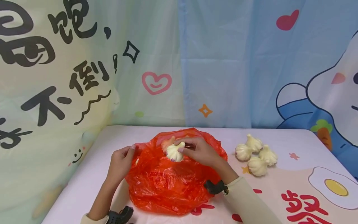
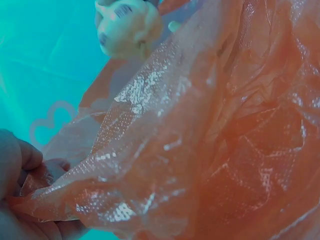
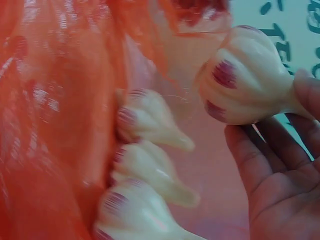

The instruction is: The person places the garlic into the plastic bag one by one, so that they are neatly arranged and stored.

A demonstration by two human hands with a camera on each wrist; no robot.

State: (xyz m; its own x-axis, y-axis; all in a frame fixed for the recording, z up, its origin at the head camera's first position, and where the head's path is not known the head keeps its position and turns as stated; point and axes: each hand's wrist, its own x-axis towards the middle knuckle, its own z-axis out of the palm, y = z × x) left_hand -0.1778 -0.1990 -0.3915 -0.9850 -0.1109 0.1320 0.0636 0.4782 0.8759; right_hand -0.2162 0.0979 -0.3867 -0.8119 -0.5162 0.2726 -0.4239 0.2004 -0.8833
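My left hand (image 1: 121,163) pinches the left rim of a red plastic bag (image 1: 170,189); the thin film runs between thumb and fingers in the left wrist view. Above the bag's upper part, my right hand (image 1: 199,151) holds a cream garlic bulb (image 1: 174,152) by its stem, its purple-marked base facing away from the palm in the right wrist view. Just behind that bulb, a reddish bulb shape (image 1: 167,143) shows at the bag. Several garlic bulbs (image 3: 147,167) lie in a row against red film in the right wrist view; whether inside the bag, I cannot tell.
Several more garlic bulbs (image 1: 257,166) sit clustered on the table to the right of the bag. The printed table cover (image 1: 296,183) shows a fried egg and red lettering. A patterned curtain (image 1: 218,62) hangs behind the table's far edge.
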